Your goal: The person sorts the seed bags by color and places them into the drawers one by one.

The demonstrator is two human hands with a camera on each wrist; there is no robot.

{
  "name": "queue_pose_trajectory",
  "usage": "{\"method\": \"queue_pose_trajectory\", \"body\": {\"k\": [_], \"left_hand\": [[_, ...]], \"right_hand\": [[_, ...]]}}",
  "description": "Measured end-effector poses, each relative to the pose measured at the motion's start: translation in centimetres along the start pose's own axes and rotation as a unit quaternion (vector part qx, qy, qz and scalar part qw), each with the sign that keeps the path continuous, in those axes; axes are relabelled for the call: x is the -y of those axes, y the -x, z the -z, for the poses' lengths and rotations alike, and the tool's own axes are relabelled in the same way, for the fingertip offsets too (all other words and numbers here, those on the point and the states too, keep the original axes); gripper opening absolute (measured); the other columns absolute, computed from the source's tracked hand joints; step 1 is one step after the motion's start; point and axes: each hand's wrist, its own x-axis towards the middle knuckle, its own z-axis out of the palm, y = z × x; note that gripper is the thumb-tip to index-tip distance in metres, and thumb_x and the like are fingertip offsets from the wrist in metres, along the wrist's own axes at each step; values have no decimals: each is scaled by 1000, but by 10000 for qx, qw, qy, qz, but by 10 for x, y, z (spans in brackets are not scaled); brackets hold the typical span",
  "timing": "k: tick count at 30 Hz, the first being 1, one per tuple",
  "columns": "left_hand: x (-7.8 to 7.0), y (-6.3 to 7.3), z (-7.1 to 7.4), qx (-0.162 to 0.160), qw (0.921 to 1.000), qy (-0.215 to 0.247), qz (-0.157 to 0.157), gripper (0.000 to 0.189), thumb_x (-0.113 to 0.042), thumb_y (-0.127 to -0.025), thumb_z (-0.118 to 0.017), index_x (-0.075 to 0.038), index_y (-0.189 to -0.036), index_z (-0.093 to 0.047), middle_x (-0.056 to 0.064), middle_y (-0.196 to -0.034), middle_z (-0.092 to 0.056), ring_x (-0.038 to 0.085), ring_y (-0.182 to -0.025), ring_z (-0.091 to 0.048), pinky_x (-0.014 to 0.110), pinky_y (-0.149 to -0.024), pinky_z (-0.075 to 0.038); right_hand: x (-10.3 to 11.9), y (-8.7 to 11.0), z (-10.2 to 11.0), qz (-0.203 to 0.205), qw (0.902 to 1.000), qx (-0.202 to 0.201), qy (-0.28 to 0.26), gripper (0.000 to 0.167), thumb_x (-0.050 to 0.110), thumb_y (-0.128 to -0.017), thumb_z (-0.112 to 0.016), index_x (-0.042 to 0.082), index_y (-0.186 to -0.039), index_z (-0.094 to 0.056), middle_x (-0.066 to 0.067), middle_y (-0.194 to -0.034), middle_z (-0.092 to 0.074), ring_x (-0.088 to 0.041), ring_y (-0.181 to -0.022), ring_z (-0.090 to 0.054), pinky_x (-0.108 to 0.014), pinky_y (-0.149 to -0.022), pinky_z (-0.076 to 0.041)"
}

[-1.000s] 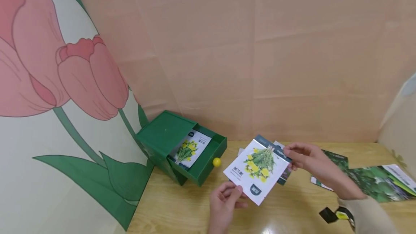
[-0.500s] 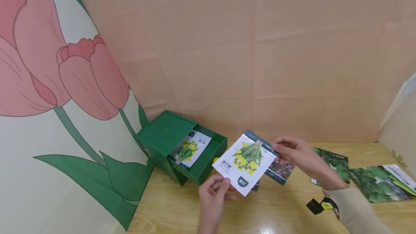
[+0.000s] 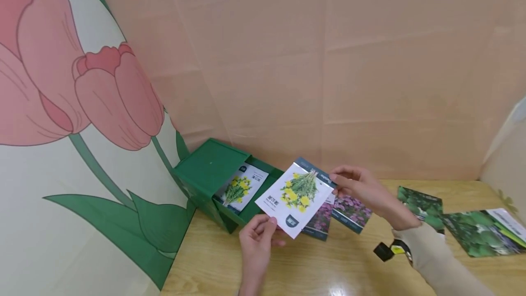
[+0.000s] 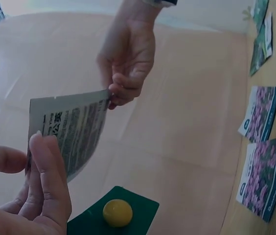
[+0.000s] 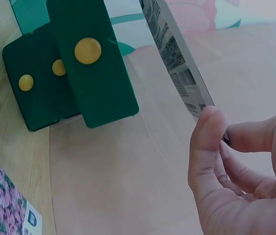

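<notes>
Both hands hold a white seed packet (image 3: 297, 197) printed with yellow flowers, tilted above the table. My left hand (image 3: 255, 245) pinches its near lower edge, and my right hand (image 3: 367, 193) pinches the dark far corner. Printed text covers the packet's back (image 4: 74, 129) in the left wrist view. Just left of it stands a green drawer box (image 3: 209, 163) with its top drawer (image 5: 99, 88) pulled out. A similar yellow-flower packet (image 3: 242, 188) lies in that drawer. The held packet and left hand hide part of the drawer's front in the head view.
Two purple-flower packets, one nearer the box (image 3: 319, 225) and one farther right (image 3: 352, 214), lie on the wooden table (image 3: 361, 268). Green-leaf packets (image 3: 476, 232) lie at the right. A tulip-patterned wall (image 3: 119, 99) borders the left, a pinkish cloth backdrop (image 3: 328, 81) the rear.
Both hands have carried the seed packet leftward, and it now overlaps the drawer in the head view. More of the purple-flower packets shows behind it. The drawer stays out.
</notes>
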Motion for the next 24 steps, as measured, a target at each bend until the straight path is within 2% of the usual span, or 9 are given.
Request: {"method": "queue_pose_trajectory", "body": {"k": [4,10,19,24], "left_hand": [[-2,-3,6,-155,9998,-125,-29,21,-8,-101,-71,9,-113,-70,23,-99,-79,23,-78,-77,25,-58,-63],[-4,-7,14,-253,9994,-249,-62,21,-8,-101,-71,9,-113,-70,21,-93,-79,18,-70,-73,23,-54,-60],[-6,-12,20,-523,9978,-396,-16,19,-8,-101,-72,8,-112,-72,18,-90,-79,19,-65,-71,22,-52,-58],[-6,-16,24,-705,9964,-414,-212,18,-7,-100,-73,9,-108,-71,19,-88,-79,15,-54,-67,19,-47,-53]], "right_hand": [[3,-10,-7,33,9999,24,-119,38,22,-111,-61,-10,-132,-60,-6,-98,-71,-15,-84,-69,-28,-75,-64],[3,-21,-15,89,9998,35,-152,34,20,-110,-62,-10,-127,-61,-5,-94,-72,-16,-83,-68,-27,-72,-62],[-8,-38,-22,97,9995,1,-288,30,17,-108,-64,-9,-122,-64,-6,-90,-72,-15,-77,-66,-25,-68,-61],[-3,-50,-30,82,9998,-16,-160,31,21,-108,-65,-6,-123,-66,-6,-91,-71,-14,-75,-64,-27,-69,-60]]}}
